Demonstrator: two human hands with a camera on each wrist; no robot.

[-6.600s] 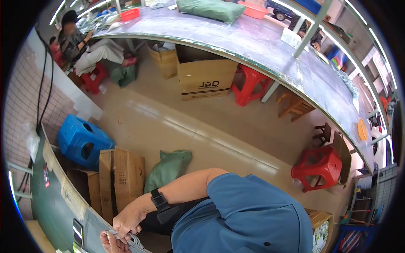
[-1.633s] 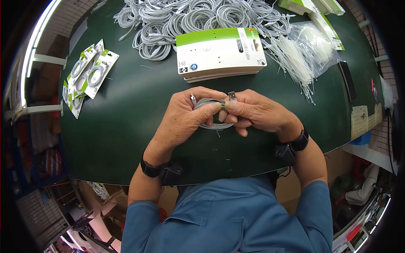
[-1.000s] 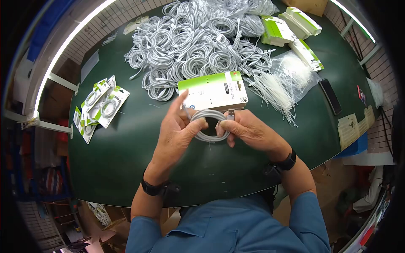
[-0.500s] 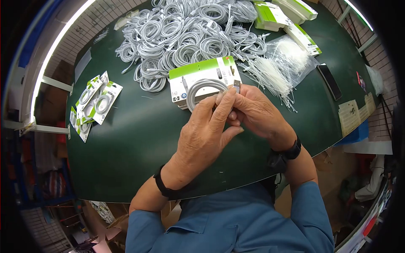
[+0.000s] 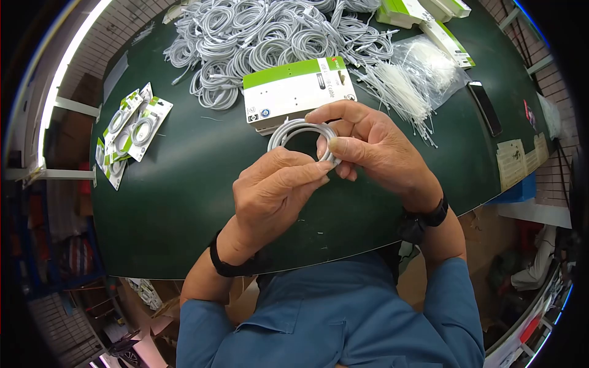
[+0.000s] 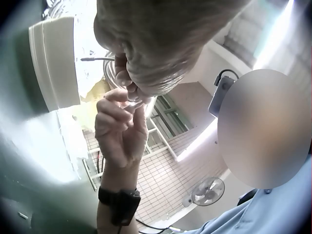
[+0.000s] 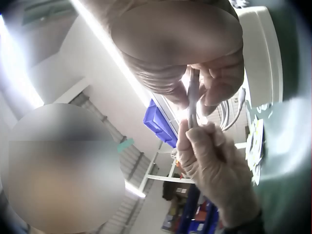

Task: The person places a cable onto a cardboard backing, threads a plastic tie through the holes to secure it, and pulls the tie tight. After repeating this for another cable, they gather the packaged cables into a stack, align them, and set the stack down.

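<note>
A grey USB cable point(image 5: 293, 129), wound into a round coil, is held above the table between both hands. My left hand point(image 5: 270, 184) pinches the coil's lower right edge between thumb and fingers. Just beyond it, my right hand point(image 5: 383, 144) grips the right side, thumb in front and index finger arched over the top. The right wrist view shows a short stretch of cable point(image 7: 193, 95) running between the two hands. One connector point(image 6: 90, 59) sticks out from the coil in the left wrist view. Behind the coil stands a stack of green-and-white cable cards point(image 5: 288, 95).
Many coiled grey cables point(image 5: 257, 37) are heaped at the back of the green table point(image 5: 184, 214). White cable ties point(image 5: 402, 98), a plastic bag point(image 5: 435, 67) and a phone point(image 5: 485, 107) lie to the right. Carded cables point(image 5: 132, 132) lie at left; more card packs point(image 5: 448, 43) are at back right.
The head view has swung from the room to the table. Over the last half second the left hand has drawn back from the USB plug to the coil's lower edge, and the plug has gone from sight.
</note>
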